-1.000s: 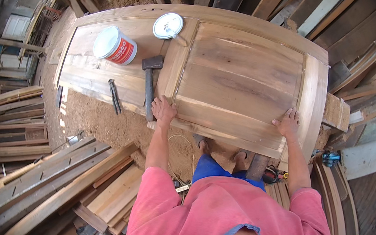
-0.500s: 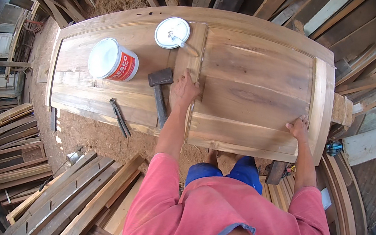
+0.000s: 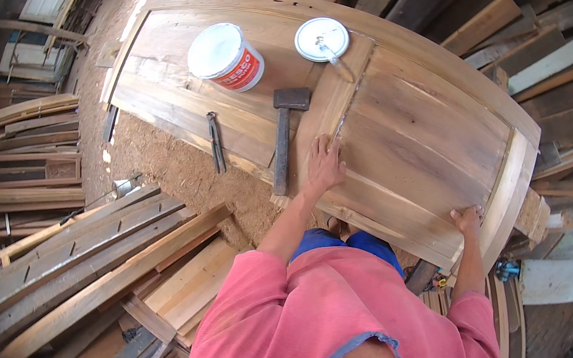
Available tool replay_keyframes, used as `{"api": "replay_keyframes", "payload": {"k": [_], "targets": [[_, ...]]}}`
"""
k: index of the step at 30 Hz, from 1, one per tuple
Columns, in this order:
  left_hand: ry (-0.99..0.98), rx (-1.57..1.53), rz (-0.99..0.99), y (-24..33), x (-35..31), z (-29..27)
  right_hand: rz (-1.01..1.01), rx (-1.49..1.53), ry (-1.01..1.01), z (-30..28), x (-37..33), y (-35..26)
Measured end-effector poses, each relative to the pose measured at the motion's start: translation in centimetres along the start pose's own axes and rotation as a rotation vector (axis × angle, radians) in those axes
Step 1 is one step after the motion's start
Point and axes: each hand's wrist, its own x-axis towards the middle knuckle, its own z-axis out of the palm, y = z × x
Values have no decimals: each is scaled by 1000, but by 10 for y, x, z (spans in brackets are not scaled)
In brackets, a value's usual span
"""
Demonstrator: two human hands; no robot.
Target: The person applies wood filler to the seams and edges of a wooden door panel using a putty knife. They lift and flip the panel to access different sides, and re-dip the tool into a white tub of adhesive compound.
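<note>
Both hands [image 3: 325, 166] rest on the wooden door [image 3: 419, 131].

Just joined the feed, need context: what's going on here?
A person in a pink shirt stands at a wooden panel, both bare hands on it and neither holding a tool. The left hand is on the crosspiece, right of the hammer; the right hand is by the near right corner. The hammer lies on the panel, with pincers at its near edge. Farther back are a white bucket and a round lid.
</note>
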Motion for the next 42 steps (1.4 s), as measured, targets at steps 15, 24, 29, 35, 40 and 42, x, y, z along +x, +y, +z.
{"api": "replay_keyframes", "payload": {"k": [15,24,29,35,40,42], "targets": [[-61,-18,-556,-113,-30,-79,-23,-34,18,11,21,4],[139,156,-288,-208,17,-147,-70,-314,38,34,-11,-197],[259,102,-437,-245,2,-164,-42,-10,-181,-48,-94,-359],[8,-181,-887,-313,-35,-166,-402,168,261,-66,-45,-459],[-162,-285,-941,-308,-4,-185,-505,217,437,-88,59,-524],[-157,-189,-878,-314,0,-192,-470,155,333,-84,73,-546]]}}
